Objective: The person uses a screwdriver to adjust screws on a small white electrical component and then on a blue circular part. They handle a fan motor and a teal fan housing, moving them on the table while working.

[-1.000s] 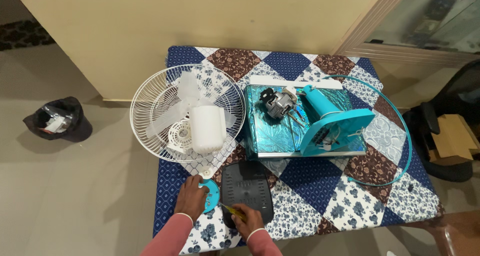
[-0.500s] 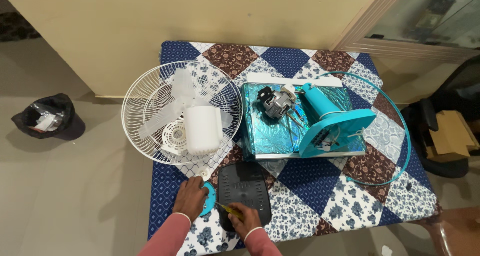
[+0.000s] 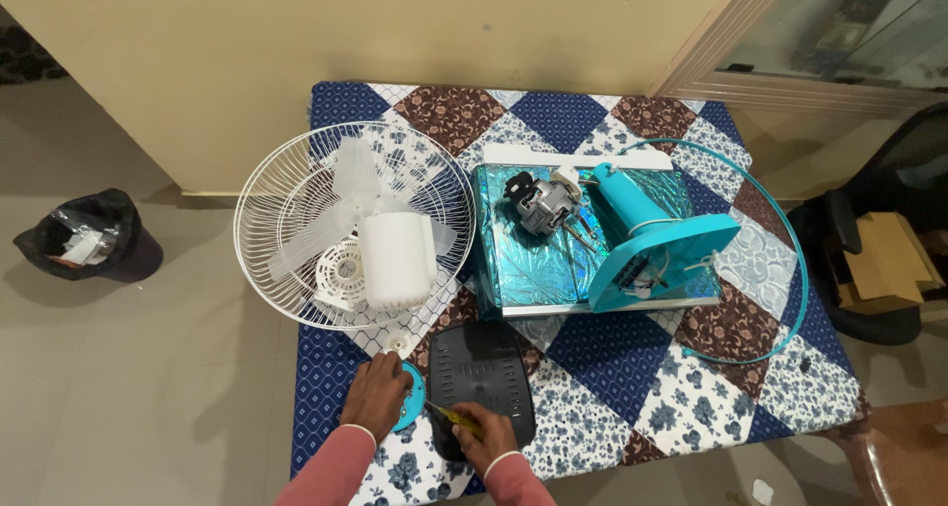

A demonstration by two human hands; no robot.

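At the lower centre of the frame, the left hand (image 3: 377, 395) presses a small round turquoise plastic disc (image 3: 407, 407) while the right hand (image 3: 486, 440) grasps a yellow-handled screwdriver (image 3: 452, 418), its tip at the disc, seemingly mid-screw; steady alignment matters next.

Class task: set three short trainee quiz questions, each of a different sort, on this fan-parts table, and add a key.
1. True or false: the right hand holds a yellow-handled screwdriver.
2. What does the left hand rest on? A) the white fan guard B) the round teal part C) the motor
3. Fill in: the white cover lies inside the fan ____.

Key: 1 true; 2 B; 3 guard.
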